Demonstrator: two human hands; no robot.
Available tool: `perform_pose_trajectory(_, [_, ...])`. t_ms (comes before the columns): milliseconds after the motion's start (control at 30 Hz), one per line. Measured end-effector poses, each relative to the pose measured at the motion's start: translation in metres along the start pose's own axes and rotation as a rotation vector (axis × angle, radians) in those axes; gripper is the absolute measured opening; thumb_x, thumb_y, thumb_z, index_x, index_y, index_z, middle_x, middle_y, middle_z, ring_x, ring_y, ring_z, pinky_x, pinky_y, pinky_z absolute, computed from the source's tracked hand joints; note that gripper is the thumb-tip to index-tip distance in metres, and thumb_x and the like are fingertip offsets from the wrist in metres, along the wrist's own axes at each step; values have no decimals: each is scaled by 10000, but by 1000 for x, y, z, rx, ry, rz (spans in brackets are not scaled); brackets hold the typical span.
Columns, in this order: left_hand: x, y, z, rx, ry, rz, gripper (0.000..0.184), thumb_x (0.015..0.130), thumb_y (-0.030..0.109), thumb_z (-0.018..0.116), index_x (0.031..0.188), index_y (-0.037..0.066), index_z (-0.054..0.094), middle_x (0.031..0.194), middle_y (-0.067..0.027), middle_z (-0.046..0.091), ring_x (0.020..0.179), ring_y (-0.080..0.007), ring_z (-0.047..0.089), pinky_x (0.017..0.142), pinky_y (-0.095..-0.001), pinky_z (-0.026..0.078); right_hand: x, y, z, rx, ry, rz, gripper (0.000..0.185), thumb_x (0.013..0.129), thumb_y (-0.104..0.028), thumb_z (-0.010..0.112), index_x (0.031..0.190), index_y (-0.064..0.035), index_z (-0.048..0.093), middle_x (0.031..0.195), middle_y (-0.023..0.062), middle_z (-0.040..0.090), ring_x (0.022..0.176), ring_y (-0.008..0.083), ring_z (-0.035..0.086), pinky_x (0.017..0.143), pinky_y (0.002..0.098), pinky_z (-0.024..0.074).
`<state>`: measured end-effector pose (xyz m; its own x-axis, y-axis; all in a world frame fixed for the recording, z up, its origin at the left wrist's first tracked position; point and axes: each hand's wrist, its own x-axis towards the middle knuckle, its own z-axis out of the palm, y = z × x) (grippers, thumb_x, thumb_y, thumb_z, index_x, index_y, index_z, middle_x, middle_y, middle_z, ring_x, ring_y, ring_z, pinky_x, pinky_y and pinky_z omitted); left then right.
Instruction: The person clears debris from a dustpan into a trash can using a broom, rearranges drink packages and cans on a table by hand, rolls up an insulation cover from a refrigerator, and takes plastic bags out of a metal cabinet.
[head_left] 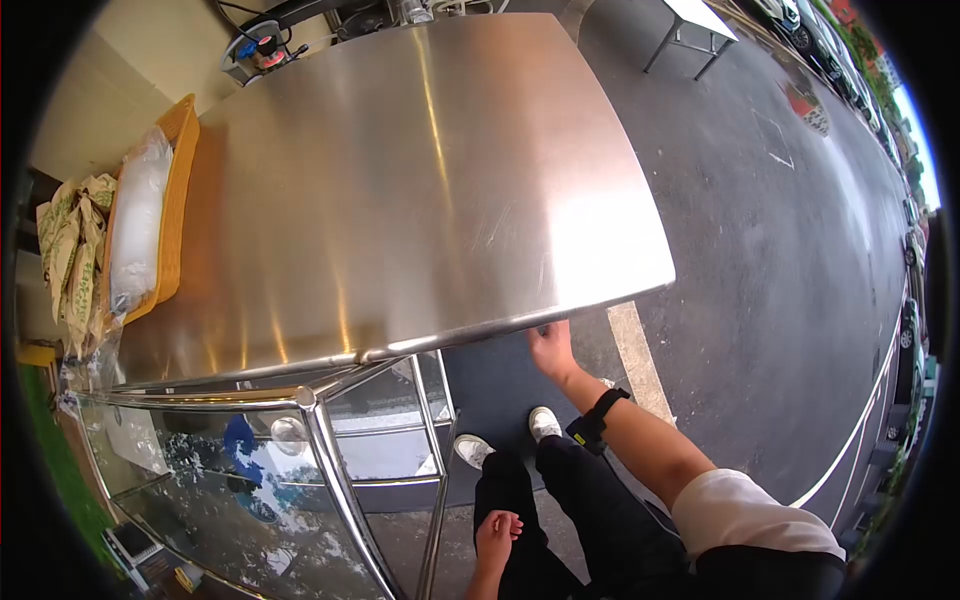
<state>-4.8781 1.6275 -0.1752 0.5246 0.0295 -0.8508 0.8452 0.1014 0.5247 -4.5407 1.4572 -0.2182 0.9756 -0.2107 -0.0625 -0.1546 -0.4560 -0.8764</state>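
A wide stainless steel tabletop (pixel 400 190) fills the middle of the view. My right hand (pixel 551 350) is at its near edge, towards the right corner. Its fingers are curled, and the tips go out of sight under the rim, so what they hold is hidden. A black band (pixel 598 412) is strapped round that wrist. Lower down, in front of my dark trousers, hangs my left hand (pixel 497 534); its fingers are loosely closed and nothing shows in them.
An orange basket (pixel 180 215) with a plastic-wrapped white pack (pixel 142 215) sits at the table's left end, beside printed paper bags (pixel 75 250). Below the near edge is a metal-framed glass case (pixel 310 400). A white table (pixel 700 20) stands on the asphalt, with parked cars beyond.
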Motion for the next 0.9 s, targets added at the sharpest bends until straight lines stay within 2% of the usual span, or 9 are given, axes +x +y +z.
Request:
perform_pose_trajectory(100, [53,12,8,-24,-32,78,231,1001,207,488,914,28,605,801,-61,664,677,-104,618,606,-235,489,-10,-6,24,42,-86,-208,669,726,-22,560,1366,5,365,1382,292,368,1305,466,337,1087,426,320])
perform_pose_trajectory(300, [168,3,26,-46,-88,133,170,1004,159,473,977,31,581,864,-66,664,711,-122,637,572,-241,492,-5,-10,85,224,-660,-432,631,748,3,502,1363,9,359,1443,290,294,1292,466,350,1053,445,366])
perform_pose_trajectory(467, [249,-7,1,408,-106,254,136,954,161,550,1048,68,582,857,-73,667,733,-168,661,615,-286,527,18,79,127,330,-678,-764,411,749,52,478,1130,-45,601,1120,151,626,1087,338,566,942,412,463])
perform_pose_trajectory(567, [256,-10,-4,849,35,471,200,922,196,579,1075,66,583,928,-114,669,826,-261,667,702,-372,544,41,169,148,-34,-410,-730,238,721,28,527,928,-39,623,971,107,628,998,321,566,880,407,490])
perform_pose_trajectory(667, [220,-2,3,1206,156,620,269,900,241,591,1100,62,587,1010,-135,656,926,-328,641,792,-441,530,78,201,167,-144,-144,-770,308,698,15,558,997,-34,615,1098,163,581,1046,354,528,911,435,463])
perform_pose_trajectory(733, [204,-5,5,1158,134,565,297,902,262,586,1122,62,584,1037,-131,649,959,-324,633,810,-440,527,106,205,180,-354,38,-672,296,748,-111,604,1029,-17,604,1111,205,583,1029,393,537,896,469,450])
perform_pose_trajectory(767, [198,-2,7,1124,133,550,311,903,273,583,1133,62,583,1051,-128,645,975,-322,629,819,-440,525,130,197,184,-583,-224,-404,308,790,-189,595,1044,-18,628,1104,229,605,1014,405,551,915,488,438])
perform_pose_trajectory(800, [191,1,10,1123,151,528,323,894,259,596,1144,56,580,1023,-136,649,949,-328,636,816,-433,524,144,198,192,-472,-34,-564,350,837,-255,580,1101,-34,642,1132,234,618,1068,394,563,962,475,423])
perform_pose_trajectory(900, [187,-12,9,1094,238,583,337,873,247,619,1140,45,580,1006,-145,651,914,-333,642,801,-431,522,196,185,209,-467,-62,-631,390,881,-236,562,1220,-45,595,1307,203,543,1247,337,482,1035,449,380])
